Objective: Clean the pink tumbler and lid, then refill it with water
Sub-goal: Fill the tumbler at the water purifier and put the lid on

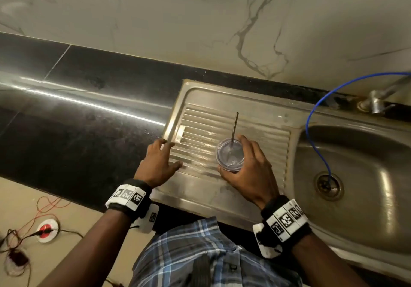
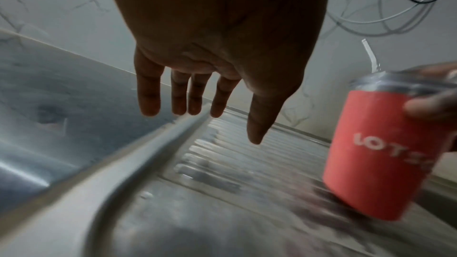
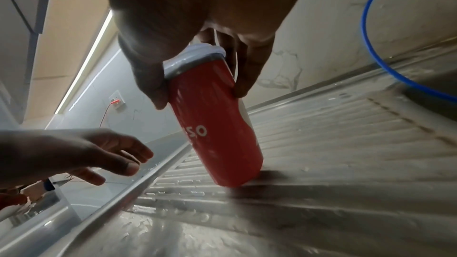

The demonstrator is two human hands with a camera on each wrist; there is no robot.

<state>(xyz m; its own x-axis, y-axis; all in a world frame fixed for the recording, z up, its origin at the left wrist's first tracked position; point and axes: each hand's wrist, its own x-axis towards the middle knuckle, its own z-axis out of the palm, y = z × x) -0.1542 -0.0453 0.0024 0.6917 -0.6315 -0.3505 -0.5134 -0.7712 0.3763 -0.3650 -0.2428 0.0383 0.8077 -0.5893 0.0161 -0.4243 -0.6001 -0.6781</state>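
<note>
The steel drainboard (image 1: 255, 117) carries the pink tumbler (image 3: 217, 124), upright beside the sink basin (image 1: 355, 164). The right hand (image 1: 251, 175) grips it just below the clear lid (image 1: 230, 153); the left hand (image 1: 159, 162) hovers spread, holding nothing. Advised: steady the body, then lift off lid and straw (image 1: 234, 126) together. Only the wrist views show the tumbler's colour and lettering.

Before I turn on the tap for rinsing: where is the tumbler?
On the ribbed drainboard left of the sink basin, the tumbler is gripped by the right hand.
</note>
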